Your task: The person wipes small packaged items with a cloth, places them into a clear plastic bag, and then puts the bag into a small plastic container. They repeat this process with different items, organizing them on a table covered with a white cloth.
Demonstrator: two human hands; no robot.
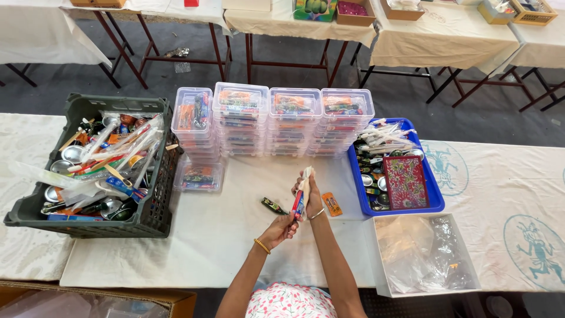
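Four stacks of clear lidded boxes (273, 121) stand in a row at the back of the counter (223, 235), each showing colourful packed contents through the lid; one more such box (198, 176) lies alone in front of the leftmost stack. Both hands hold a slim clear pouch (302, 197) (red and blue inside), the right hand (311, 197) at its upper part, the left hand (282, 227) at its lower end. An orange sachet (332, 204) and a dark sachet (273, 205) lie just beside them. A white bin (382, 277) at the right holds clear bags (421, 253).
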